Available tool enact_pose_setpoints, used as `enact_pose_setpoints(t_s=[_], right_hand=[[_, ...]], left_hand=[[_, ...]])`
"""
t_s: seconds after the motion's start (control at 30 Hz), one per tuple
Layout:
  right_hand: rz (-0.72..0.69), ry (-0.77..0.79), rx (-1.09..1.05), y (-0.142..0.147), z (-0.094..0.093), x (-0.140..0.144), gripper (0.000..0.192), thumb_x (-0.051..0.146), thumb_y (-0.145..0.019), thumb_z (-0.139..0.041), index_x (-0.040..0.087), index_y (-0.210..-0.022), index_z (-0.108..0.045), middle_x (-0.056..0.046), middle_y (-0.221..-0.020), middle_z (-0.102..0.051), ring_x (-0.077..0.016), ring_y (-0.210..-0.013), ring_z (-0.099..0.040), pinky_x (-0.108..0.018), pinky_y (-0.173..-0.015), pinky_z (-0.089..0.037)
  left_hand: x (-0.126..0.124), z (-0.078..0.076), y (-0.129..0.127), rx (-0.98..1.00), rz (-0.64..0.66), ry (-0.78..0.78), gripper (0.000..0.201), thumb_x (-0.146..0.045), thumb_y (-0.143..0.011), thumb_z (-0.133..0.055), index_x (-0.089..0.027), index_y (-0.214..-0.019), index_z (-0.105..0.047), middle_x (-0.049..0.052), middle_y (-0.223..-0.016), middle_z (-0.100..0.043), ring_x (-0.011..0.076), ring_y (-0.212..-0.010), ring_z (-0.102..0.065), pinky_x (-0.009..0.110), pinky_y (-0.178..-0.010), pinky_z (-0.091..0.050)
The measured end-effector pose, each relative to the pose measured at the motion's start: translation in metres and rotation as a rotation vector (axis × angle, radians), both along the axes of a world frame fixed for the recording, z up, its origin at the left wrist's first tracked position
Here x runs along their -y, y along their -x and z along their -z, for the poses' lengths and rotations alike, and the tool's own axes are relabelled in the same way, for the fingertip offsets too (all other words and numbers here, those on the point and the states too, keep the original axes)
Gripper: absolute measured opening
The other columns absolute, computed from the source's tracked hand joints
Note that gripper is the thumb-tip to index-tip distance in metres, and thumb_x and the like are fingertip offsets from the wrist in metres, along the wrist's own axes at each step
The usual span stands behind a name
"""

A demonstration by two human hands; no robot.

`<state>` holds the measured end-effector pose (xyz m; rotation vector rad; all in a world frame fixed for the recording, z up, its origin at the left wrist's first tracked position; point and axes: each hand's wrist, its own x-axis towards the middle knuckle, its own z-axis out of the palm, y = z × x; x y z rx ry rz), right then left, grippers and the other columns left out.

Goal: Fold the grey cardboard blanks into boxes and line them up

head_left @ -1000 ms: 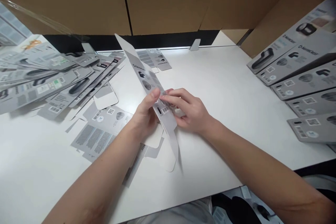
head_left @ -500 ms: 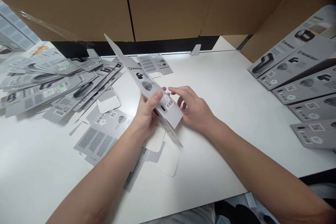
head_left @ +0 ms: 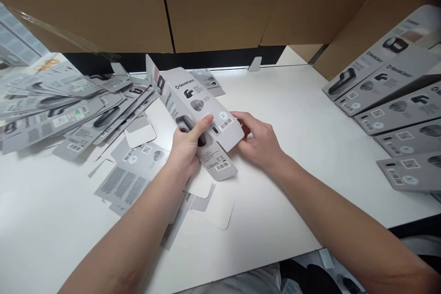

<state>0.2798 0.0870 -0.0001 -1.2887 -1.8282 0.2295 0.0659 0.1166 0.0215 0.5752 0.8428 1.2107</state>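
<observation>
Both hands hold one grey printed carton [head_left: 193, 101] above the white table [head_left: 303, 115]. The carton is partly opened into a box shape, long axis running from back left to front right. My left hand [head_left: 188, 147] grips its left side with the thumb on top. My right hand [head_left: 260, 140] holds its right end from underneath, near the barcode. A flap with a barcode hangs below the carton. Another flat carton blank [head_left: 138, 177] lies on the table under my left wrist.
A fanned heap of flat grey carton blanks [head_left: 62, 110] covers the table's left. Assembled grey boxes [head_left: 392, 96] lie stacked in rows at the right. Brown cardboard walls [head_left: 220, 4] stand behind. One flat blank [head_left: 210, 81] lies at the back centre.
The carton went from a flat, edge-on sheet to an opened box shape. My right hand moved from beside it to gripping its right end.
</observation>
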Motion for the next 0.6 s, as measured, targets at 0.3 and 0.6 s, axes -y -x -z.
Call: enact_pose_setpoints(t_s=[0.3, 0.6], right_hand=[[-0.064, 0.025, -0.100, 0.0015, -0.0058, 0.0004, 0.055, 0.018, -0.092, -0.075, 0.034, -0.145, -0.076, 0.000, -0.115, -0.088, -0.0174, -0.075, -0.070, -0.032, -0.069, -0.064], [-0.040, 0.058, -0.212, 0.0004, -0.0018, -0.0048, 0.034, 0.025, -0.105, -0.073, 0.032, -0.138, -0.080, -0.002, -0.121, -0.086, -0.0158, -0.070, -0.071, -0.033, -0.062, -0.062]], left_hand=[[0.0009, -0.0012, -0.0008, 0.011, -0.020, -0.019, 0.064, -0.034, -0.070, -0.120, -0.024, -0.123, -0.086, 0.009, -0.132, -0.093, 0.0401, -0.135, -0.087, 0.054, -0.117, -0.075], [-0.0018, -0.0034, 0.0007, 0.090, -0.061, 0.028, 0.055, -0.035, -0.072, -0.119, -0.026, -0.117, -0.087, 0.007, -0.128, -0.094, 0.0386, -0.136, -0.086, 0.054, -0.117, -0.073]])
